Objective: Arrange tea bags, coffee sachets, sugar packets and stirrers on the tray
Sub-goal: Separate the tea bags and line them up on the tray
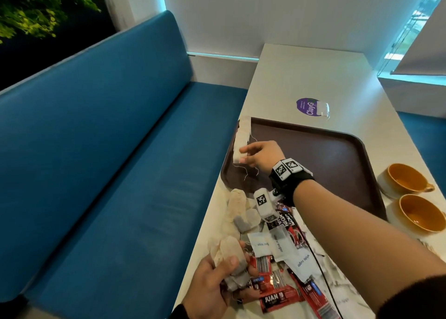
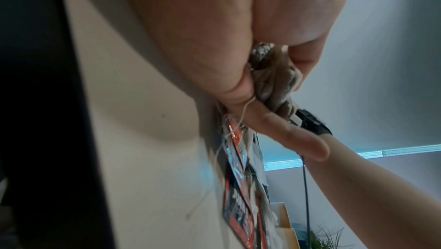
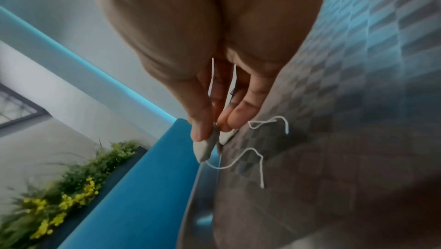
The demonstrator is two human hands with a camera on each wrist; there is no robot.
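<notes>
A dark brown tray (image 1: pixel 337 154) lies on the pale table. My right hand (image 1: pixel 255 156) is over the tray's left rim and pinches a tea bag (image 1: pixel 237 156) between thumb and fingers; further tea bags (image 1: pixel 244 128) lie in a row along that rim. In the right wrist view the pinched tea bag (image 3: pixel 205 148) trails white strings over the tray (image 3: pixel 334 158). My left hand (image 1: pixel 217 282) grips a bunch of tea bags (image 1: pixel 229 251) at the table's near left edge; in the left wrist view these tea bags (image 2: pixel 272 81) sit bunched in my fingers. Red coffee sachets (image 1: pixel 280 297) and white sugar packets (image 1: pixel 284 248) are heaped below the tray.
Two orange-lined cups (image 1: pixel 405 181) stand right of the tray. A purple round sticker (image 1: pixel 307 107) and a clear holder (image 1: pixel 322 108) are beyond it. A blue bench (image 1: pixel 108 174) runs along the table's left edge. More loose tea bags (image 1: pixel 239 210) lie by the tray's near corner.
</notes>
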